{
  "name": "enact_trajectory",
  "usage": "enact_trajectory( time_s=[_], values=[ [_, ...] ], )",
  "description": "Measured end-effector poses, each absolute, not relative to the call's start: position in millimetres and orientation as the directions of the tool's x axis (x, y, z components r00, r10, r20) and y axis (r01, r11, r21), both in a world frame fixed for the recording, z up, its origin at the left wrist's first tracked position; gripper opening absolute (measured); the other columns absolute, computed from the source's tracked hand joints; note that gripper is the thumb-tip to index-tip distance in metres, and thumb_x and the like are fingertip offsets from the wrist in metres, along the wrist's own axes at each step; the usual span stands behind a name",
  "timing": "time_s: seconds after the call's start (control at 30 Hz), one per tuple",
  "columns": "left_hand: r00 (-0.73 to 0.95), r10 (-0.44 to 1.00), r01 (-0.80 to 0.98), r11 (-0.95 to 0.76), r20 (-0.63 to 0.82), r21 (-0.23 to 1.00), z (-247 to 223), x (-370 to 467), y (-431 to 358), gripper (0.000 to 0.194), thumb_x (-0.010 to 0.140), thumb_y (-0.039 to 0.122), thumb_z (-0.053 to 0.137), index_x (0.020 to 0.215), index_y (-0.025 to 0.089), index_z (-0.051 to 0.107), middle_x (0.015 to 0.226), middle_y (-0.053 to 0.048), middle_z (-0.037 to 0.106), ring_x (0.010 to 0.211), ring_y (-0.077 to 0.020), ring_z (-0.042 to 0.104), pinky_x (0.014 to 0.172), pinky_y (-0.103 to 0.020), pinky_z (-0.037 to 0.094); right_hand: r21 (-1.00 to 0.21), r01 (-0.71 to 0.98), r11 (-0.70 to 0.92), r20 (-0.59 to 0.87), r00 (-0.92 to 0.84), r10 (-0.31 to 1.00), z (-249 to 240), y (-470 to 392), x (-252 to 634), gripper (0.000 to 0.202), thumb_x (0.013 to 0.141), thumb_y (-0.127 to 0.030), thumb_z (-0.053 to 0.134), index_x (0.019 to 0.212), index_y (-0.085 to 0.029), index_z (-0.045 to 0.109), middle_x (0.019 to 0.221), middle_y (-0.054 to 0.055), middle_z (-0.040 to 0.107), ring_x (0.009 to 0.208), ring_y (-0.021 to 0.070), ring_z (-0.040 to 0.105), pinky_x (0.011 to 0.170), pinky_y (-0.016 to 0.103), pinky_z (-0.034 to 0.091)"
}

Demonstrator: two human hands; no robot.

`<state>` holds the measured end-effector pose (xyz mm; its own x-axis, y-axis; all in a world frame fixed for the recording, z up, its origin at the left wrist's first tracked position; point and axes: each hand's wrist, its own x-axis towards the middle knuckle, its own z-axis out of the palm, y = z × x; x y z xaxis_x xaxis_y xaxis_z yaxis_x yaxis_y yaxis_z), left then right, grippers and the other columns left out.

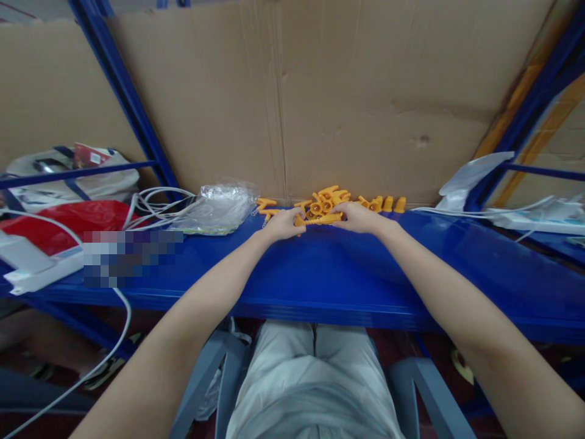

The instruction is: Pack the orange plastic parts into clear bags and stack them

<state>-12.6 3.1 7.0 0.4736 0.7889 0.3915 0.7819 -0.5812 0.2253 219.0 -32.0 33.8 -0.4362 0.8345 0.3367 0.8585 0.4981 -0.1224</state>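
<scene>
Item, principal: one yellow piece (pixel 323 219), elongated, at the centre of the frame, spanning the gap between the two hands low over the blue shelf (pixel 329 274). Its ends are partly covered by fingers.

Handling, as judged: light, stiff moulded plastic by its look; smooth, perhaps a little slippery; not fragile, save where thin. Best hold: a fingertip pinch at each end, leaving the middle free.

Left hand (pixel 284 226): centre of the frame, thumb and fingers closed about the piece's left end; knuckles uppermost. The left forearm (pixel 196 305) slants in from the lower left, nearly straight at the wrist.

Right hand (pixel 359 217): just right of centre, fingertips drawn together on the piece's right end, back of the hand up. The right forearm (pixel 450 299) slants in from the lower right. The exact finger contact is too small to tell.

Adjacent stock: a heap of yellow parts (pixel 328 199), directly behind the held piece; yellow caps (pixel 388 204), standing to the right of the heap; loose yellow parts (pixel 267 202), beyond the left hand; a clear plastic bag (pixel 222 207), left of centre.
</scene>
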Motion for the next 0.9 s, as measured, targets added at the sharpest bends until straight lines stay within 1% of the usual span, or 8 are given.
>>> enact_trajectory(
  time_s=[0.1,0.2,0.27,0.33,0.47,0.67,0.8,0.9],
  values=[
    [0.473,0.783,0.771,-0.59,0.404,0.241,6,-14,5,0.031,0.071,0.026,0.061,0.1,0.016,0.065,0.066,0.002,0.061,0.064,-0.0147,0.058,0.061,-0.024,0.04,-0.24,0.831,0.502,0.336,-0.415,0.846,34,-30,224,0.041,0.077,-0.018,0.069,0.118,-0.017,0.064,0.111,0.01,0.069,0.092,0.0232,0.067,0.086,0.037,0.051],
    [0.462,0.787,0.775,-0.582,0.409,0.245,6,-16,7,0.031,0.071,0.027,0.062,0.1,0.016,0.064,0.062,0.002,0.06,0.06,-0.0151,0.056,0.06,-0.024,0.039,-0.432,0.753,0.497,0.317,-0.39,0.865,32,-26,231,0.049,0.074,-0.016,0.071,0.121,-0.015,0.059,0.119,0.012,0.064,0.086,0.0189,0.067,0.082,0.035,0.054],
    [0.452,0.786,0.783,-0.576,0.421,0.234,6,-16,8,0.032,0.071,0.028,0.063,0.101,0.017,0.064,0.062,0.002,0.06,0.06,-0.0156,0.056,0.06,-0.025,0.039,-0.557,0.672,0.488,0.313,-0.375,0.873,30,-22,234,0.043,0.074,-0.016,0.072,0.116,-0.016,0.06,0.116,0.011,0.065,0.086,0.0175,0.068,0.081,0.033,0.055],
    [0.443,0.781,0.792,-0.571,0.44,0.216,6,-17,8,0.033,0.072,0.028,0.064,0.102,0.018,0.063,0.064,0.001,0.062,0.061,-0.0163,0.058,0.061,-0.025,0.039,-0.668,0.589,0.455,0.28,-0.367,0.887,28,-18,236,0.032,0.076,-0.018,0.071,0.107,-0.016,0.062,0.106,0.009,0.068,0.086,0.0174,0.069,0.083,0.033,0.055],
    [0.419,0.779,0.816,-0.548,0.466,0.183,6,-17,6,0.034,0.072,0.03,0.065,0.104,0.02,0.064,0.07,-0.001,0.066,0.068,-0.019,0.062,0.062,-0.026,0.041,-0.836,0.465,0.291,0.123,-0.357,0.926,22,-17,236,0.012,0.083,-0.022,0.067,0.093,-0.016,0.063,0.091,0.007,0.071,0.078,0.0174,0.072,0.084,0.033,0.055],
    [0.42,0.78,0.829,-0.538,0.463,0.155,6,-16,5,0.036,0.072,0.031,0.066,0.106,0.02,0.064,0.072,-0.002,0.067,0.072,-0.0218,0.065,0.063,-0.028,0.043,-0.916,0.384,0.119,0.003,-0.291,0.957,19,-22,232,0.006,0.089,-0.018,0.06,0.094,-0.014,0.062,0.099,0.01,0.07,0.072,0.0137,0.071,0.073,0.025,0.058],
    [0.436,0.773,0.834,-0.539,0.46,0.114,7,-16,6,0.034,0.076,0.034,0.063,0.108,0.02,0.064,0.072,-0.002,0.067,0.069,-0.0202,0.064,0.061,-0.027,0.041,-0.937,0.337,0.091,-0.001,-0.265,0.964,20,-23,232,0.014,0.088,-0.015,0.061,0.102,-0.015,0.058,0.101,0.01,0.07,0.069,0.0118,0.071,0.065,0.021,0.057],
    [0.433,0.778,0.842,-0.53,0.456,0.104,8,-15,5,0.034,0.078,0.036,0.062,0.107,0.019,0.064,0.071,-0.002,0.067,0.068,-0.0202,0.064,0.061,-0.027,0.041,-0.949,0.296,0.111,0.021,-0.29,0.957,19,-20,235,0.029,0.082,-0.013,0.067,0.107,-0.017,0.054,0.096,0.007,0.07,0.07,0.0123,0.071,0.065,0.022,0.057]
  ],
)
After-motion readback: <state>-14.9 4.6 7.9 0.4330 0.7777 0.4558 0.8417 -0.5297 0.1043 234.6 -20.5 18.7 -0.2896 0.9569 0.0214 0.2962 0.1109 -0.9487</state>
